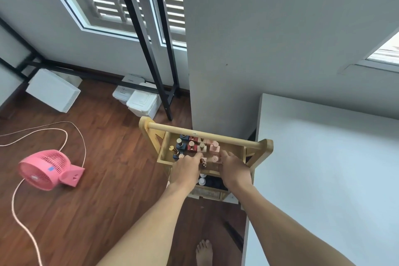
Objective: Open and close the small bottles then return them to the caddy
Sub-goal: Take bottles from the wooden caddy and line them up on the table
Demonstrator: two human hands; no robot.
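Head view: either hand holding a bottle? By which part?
Cannot tell. Both the left hand and right hand rest among the small bottles in the wooden caddy; fingers hide any grip.

A home room: wooden floor (pixel 90 211), a pink fan (pixel 46 169) on it, storage bins (pixel 142 101), louvred window (pixel 112 9), a bare foot (pixel 204 251).

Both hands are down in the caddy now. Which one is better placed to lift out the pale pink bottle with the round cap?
Probably the right hand. It rests beside the pale pink bottle at the near right of the wooden caddy. The left hand sits further left, by the dark-capped bottle.
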